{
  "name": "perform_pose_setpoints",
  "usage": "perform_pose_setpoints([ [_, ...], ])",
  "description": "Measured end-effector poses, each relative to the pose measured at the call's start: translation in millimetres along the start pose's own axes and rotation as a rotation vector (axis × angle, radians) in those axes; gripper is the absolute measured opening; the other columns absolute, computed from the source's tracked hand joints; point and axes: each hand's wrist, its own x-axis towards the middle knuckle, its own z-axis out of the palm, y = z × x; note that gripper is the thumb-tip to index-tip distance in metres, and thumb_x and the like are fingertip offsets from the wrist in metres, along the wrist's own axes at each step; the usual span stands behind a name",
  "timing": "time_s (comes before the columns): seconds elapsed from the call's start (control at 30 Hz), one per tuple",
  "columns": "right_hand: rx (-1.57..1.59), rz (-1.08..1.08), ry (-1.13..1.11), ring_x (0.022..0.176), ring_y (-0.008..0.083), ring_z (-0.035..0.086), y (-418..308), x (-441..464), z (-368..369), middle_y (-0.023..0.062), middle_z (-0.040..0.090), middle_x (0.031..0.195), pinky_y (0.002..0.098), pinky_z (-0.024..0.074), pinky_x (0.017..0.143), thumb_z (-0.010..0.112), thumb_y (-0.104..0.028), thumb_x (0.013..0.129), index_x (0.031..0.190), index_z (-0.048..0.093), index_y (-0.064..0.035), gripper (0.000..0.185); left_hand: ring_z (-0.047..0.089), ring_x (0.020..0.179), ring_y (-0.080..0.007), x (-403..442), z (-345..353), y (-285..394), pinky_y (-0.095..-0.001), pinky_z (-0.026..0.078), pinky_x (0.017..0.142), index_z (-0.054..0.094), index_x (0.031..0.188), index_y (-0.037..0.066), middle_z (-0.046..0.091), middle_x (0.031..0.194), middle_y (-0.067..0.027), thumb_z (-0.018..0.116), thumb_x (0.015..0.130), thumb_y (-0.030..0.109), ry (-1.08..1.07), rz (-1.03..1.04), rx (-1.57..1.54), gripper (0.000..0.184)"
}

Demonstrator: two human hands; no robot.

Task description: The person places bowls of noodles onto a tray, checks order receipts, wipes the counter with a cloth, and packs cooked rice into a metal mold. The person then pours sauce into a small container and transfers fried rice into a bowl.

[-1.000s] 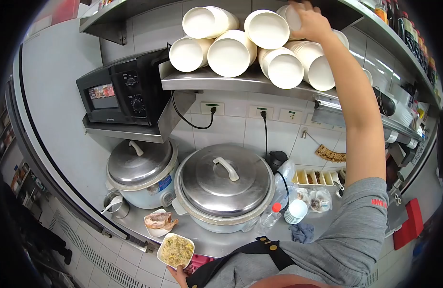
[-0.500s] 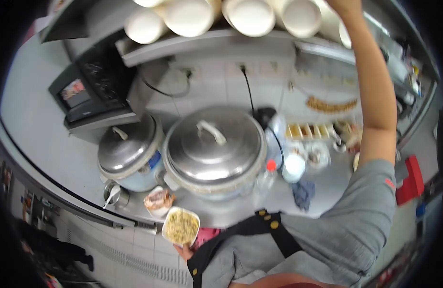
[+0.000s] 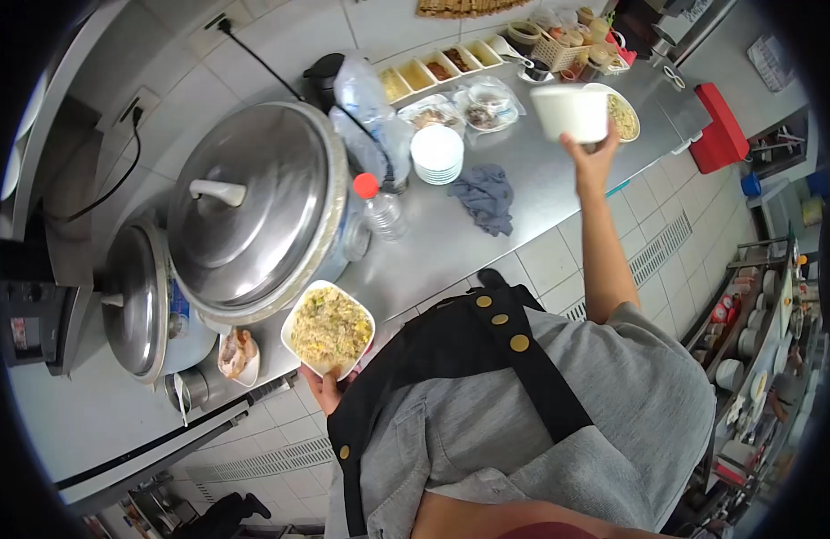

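Observation:
My left hand is closed on the rim of a white bowl of fried rice, held near the counter's front edge. A white dish with pieces of meat lies just left of it. Farther right, my right hand grips a white bowl, tilted on its side over the counter. Whatever is inside that bowl is hidden. Partly behind it, another white bowl with fried rice rests by the counter's front edge.
Two big lidded cookers stand at the left. A red-capped bottle, stacked small white dishes and a grey cloth lie mid-counter. A seasoning tray lines the wall. A red bin stands beyond the counter's right end.
My right hand has come down from the shelf of white bowls and now holds one over the counter's right part. The view has turned right. My left hand still holds the fried rice.

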Motion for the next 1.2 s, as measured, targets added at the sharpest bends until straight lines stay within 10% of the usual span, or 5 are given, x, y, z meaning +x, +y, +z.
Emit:
perform_pose_setpoints([
  [0.3, -0.206, 0.275, -0.355, 0.126, 0.0313, 0.045, 217, -32, -89, 0.0214, 0.041, 0.132, 0.0400, 0.0393, 0.109, 0.095, -0.026, 0.051, 0.140, 0.022, 0.0057, 0.119, 0.068, 0.093, -0.0191, -25, 186, -45, -0.0242, 0.055, 0.066, 0.037, 0.147, 0.012, 0.060, 0.125, -0.0104, 0.048, 0.080, 0.004, -0.202, -0.156, -0.051, 0.068],
  [0.53, -0.746, 0.035, -0.570, 0.133, 0.0350, 0.038, 180, 2, -147, 0.0210, 0.031, 0.146, 0.0446, 0.0390, 0.109, 0.090, -0.019, 0.063, 0.152, 0.015, -0.0020, 0.117, 0.061, 0.075, -0.0149, -44, 377, -70, -0.0247, 0.050, 0.057, 0.041, 0.141, 0.010, 0.062, 0.113, -0.0090, 0.050, 0.082, 0.007, -0.309, -0.197, -0.020, 0.060],
  [0.67, -0.172, 0.430, -0.763, 0.135, 0.0334, 0.038, 135, 67, -177, 0.0206, 0.036, 0.148, 0.0466, 0.0452, 0.102, 0.068, -0.023, 0.088, 0.153, 0.021, -0.0063, 0.083, 0.063, 0.084, -0.0145, -8, 449, -87, -0.0255, 0.051, 0.058, 0.039, 0.144, 0.011, 0.061, 0.117, -0.0080, 0.053, 0.083, 0.009, -0.657, -0.213, 0.038, 0.063],
  [0.73, 0.436, 1.076, -0.970, 0.129, 0.0326, 0.049, 98, 108, -167, 0.0185, 0.041, 0.149, 0.0458, 0.0546, 0.092, 0.047, -0.047, 0.101, 0.155, 0.021, -0.0114, 0.070, 0.063, 0.086, -0.0140, 7, 486, -90, -0.0254, 0.052, 0.058, 0.037, 0.146, 0.011, 0.060, 0.118, -0.0076, 0.053, 0.083, 0.009, -0.723, -0.263, 0.079, 0.065],
  [1.2, 0.206, 1.031, -0.521, 0.103, 0.0265, 0.068, 94, 182, -206, 0.0157, 0.058, 0.129, 0.0388, 0.0628, 0.060, 0.033, -0.061, 0.099, 0.142, 0.033, -0.0080, 0.068, 0.063, 0.095, -0.0122, 91, 706, -55, -0.0285, 0.057, 0.062, 0.031, 0.153, 0.011, 0.059, 0.124, -0.0064, 0.057, 0.074, 0.013, -1.613, -0.395, 0.708, 0.083],
])
